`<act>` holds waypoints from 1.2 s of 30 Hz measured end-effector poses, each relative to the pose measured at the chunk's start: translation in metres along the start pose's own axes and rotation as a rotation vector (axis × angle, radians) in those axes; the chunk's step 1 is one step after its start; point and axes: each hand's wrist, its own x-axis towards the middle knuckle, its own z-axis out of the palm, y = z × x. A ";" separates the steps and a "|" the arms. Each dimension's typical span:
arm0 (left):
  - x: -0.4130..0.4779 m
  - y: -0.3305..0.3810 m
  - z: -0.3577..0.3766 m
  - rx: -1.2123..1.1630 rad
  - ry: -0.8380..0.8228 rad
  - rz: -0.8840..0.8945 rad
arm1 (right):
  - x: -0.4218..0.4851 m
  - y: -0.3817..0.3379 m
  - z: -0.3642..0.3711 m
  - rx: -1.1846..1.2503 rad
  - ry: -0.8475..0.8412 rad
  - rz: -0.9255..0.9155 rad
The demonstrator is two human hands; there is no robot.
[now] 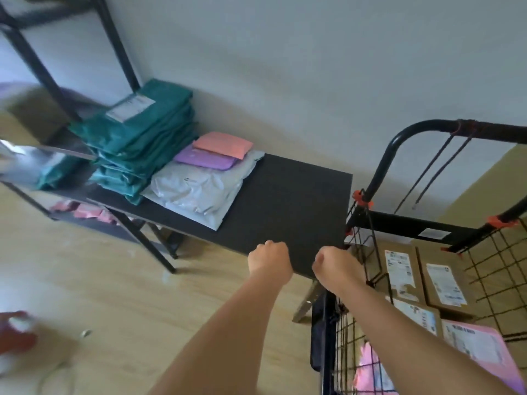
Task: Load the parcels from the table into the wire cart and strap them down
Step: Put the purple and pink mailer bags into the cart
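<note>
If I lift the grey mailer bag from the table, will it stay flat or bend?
The grey mailer bag looks like wrinkled, glossy plastic film, so it will probably sag and feel slippery. The purple parcel resting on it may slide off.

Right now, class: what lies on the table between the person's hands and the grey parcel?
Nothing: in the head view, only bare black table top separates the left hand and right hand from the grey parcel.

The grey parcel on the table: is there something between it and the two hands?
Nothing visible. Bare black table top lies between the grey parcel and both hands, left hand and right hand, at the near edge. The purple parcel rests on its far end.
</note>
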 end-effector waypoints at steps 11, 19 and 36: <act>0.040 -0.153 -0.060 -0.062 0.028 -0.065 | 0.040 -0.151 0.021 0.030 -0.007 -0.002; 0.073 -0.194 -0.082 -0.156 0.129 -0.083 | 0.080 -0.200 0.010 0.094 0.119 -0.087; 0.251 -0.217 -0.145 -0.171 0.159 -0.101 | 0.261 -0.252 -0.036 0.128 0.153 -0.252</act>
